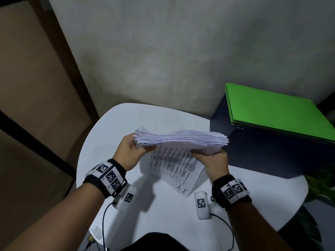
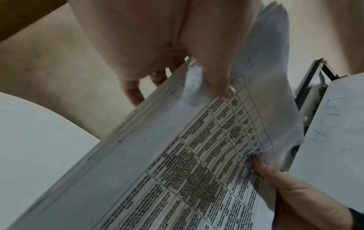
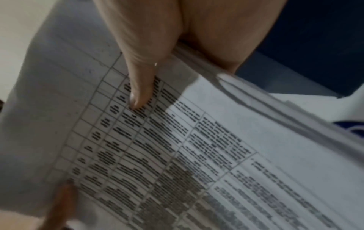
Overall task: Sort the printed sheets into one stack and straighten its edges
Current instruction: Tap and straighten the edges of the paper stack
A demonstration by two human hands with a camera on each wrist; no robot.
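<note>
Above the white round table, the left hand and the right hand grip the thick stack of printed sheets at its left and right ends, thumbs pressed on the printed face, beside a green folder at the far right.

The printed sheet facing the camera carries a table of text too blurred to read; only a large "1.1" near its lower corner is legible.

Rounded white table, grey mottled floor, dark cabinet, green folder
</note>
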